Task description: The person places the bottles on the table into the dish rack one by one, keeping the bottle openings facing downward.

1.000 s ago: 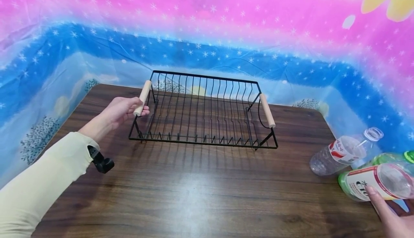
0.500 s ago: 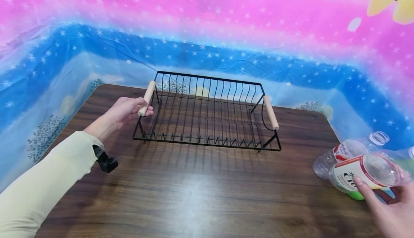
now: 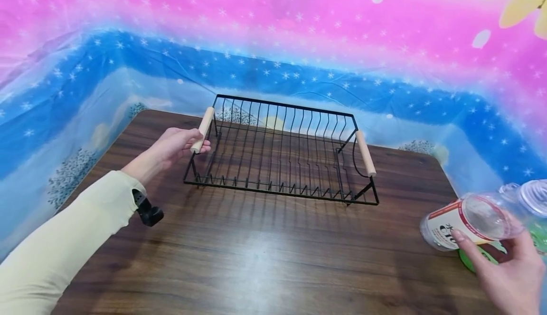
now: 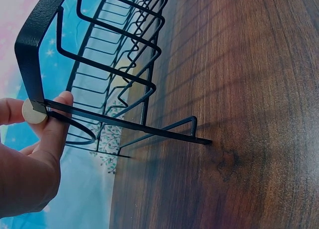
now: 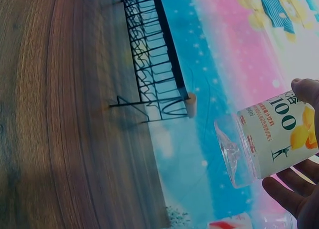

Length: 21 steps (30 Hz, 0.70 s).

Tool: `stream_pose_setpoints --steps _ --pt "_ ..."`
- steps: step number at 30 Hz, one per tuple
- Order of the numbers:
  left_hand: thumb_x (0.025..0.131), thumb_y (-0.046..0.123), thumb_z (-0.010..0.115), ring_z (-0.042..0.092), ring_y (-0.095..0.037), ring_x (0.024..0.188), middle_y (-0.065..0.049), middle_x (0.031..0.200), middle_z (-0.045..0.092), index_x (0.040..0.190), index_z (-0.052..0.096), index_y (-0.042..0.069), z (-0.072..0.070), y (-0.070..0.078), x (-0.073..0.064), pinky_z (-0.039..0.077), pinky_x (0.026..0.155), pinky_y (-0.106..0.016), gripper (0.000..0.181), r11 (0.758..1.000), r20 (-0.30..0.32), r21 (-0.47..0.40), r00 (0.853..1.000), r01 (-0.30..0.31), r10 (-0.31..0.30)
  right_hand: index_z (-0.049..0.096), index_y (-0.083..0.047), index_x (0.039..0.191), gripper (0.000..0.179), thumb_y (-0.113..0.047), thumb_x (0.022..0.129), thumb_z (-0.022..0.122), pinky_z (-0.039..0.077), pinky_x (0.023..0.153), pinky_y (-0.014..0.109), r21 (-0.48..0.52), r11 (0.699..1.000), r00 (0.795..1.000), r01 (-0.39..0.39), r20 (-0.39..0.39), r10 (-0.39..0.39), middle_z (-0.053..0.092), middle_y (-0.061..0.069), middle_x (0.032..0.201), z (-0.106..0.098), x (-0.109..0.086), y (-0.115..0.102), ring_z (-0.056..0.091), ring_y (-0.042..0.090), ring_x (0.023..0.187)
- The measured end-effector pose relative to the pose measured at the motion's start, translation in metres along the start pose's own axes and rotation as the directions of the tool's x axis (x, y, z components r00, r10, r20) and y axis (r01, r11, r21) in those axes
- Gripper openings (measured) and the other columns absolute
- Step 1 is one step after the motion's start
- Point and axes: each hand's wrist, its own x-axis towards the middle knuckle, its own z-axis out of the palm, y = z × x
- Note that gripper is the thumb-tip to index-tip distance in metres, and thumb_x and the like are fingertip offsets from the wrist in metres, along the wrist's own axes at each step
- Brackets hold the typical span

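Observation:
A black wire dish rack [image 3: 279, 193] with two wooden handles stands on the brown table. My left hand [image 3: 173, 148] grips its left handle [image 3: 203, 128], thumb on top and fingertips showing below. In the left wrist view the round handle end [image 4: 34, 112] sits between the thumb and fingers of that hand [image 4: 35, 176]. On the right, my right hand [image 3: 513, 272] holds an uncapped clear plastic bottle [image 3: 448, 229] with a white label, tilted above the table. In the right wrist view the bottle's base [image 5: 230, 154] points toward the rack and fruit shows on its label.
Behind the held bottle are a green bottle [image 3: 466, 260] and another clear bottle with a red-and-white label [image 5: 228, 223], mostly hidden in the head view. A patterned pink and blue cloth [image 3: 256, 25] surrounds the wood-grain table [image 3: 205, 258].
My right hand has lifted the white-labelled bottle from beside the green one and carried it left, in front of the other clear bottle. The left hand keeps its grip; the head view has shifted slightly.

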Motion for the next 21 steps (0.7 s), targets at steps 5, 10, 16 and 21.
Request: stream_pose_setpoints --steps 5,10,16,21 --pt "0.100 0.009 0.042 0.069 -0.005 0.078 0.002 0.083 0.070 0.147 0.014 -0.014 0.000 0.000 0.000 0.054 0.084 -0.018 0.060 1.000 0.002 0.008 1.000 -0.003 0.003 0.054 -0.019 0.137 0.075 0.006 0.071 0.080 0.042 0.072 -0.002 -0.017 0.999 0.999 0.033 0.021 -0.033 0.053 -0.019 0.114 0.005 0.000 -0.005 0.053 -0.010 0.095" --pt "0.098 0.008 0.043 0.069 -0.006 0.078 0.001 0.083 0.069 0.147 0.014 -0.014 0.001 -0.001 0.001 0.055 0.083 -0.019 0.060 1.000 -0.013 -0.009 1.000 -0.004 0.003 0.054 -0.019 0.137 0.076 0.005 0.069 0.082 0.043 0.072 -0.002 -0.016 0.998 0.998 0.055 0.043 -0.055 0.053 -0.019 0.113 0.010 0.002 -0.011 0.053 -0.008 0.095" --pt "0.098 0.007 0.042 0.069 -0.006 0.077 0.000 0.082 0.069 0.146 0.016 -0.014 0.001 -0.002 0.002 0.055 0.082 -0.019 0.059 1.000 -0.020 -0.019 1.000 -0.006 0.005 0.054 -0.022 0.137 0.078 0.002 0.069 0.084 0.042 0.072 -0.003 -0.025 0.999 0.997 0.035 0.075 -0.033 0.053 -0.018 0.113 0.017 0.001 -0.019 0.052 -0.009 0.094" --pt "0.098 0.008 0.042 0.069 -0.006 0.076 0.000 0.082 0.069 0.146 0.018 -0.014 -0.001 -0.003 0.002 0.055 0.081 -0.019 0.058 1.000 -0.027 -0.016 1.000 -0.008 0.007 0.054 -0.022 0.137 0.076 0.000 0.070 0.084 0.042 0.073 -0.002 -0.025 0.998 0.993 0.054 0.105 -0.051 0.051 -0.019 0.112 0.024 0.001 -0.025 0.051 -0.009 0.095"
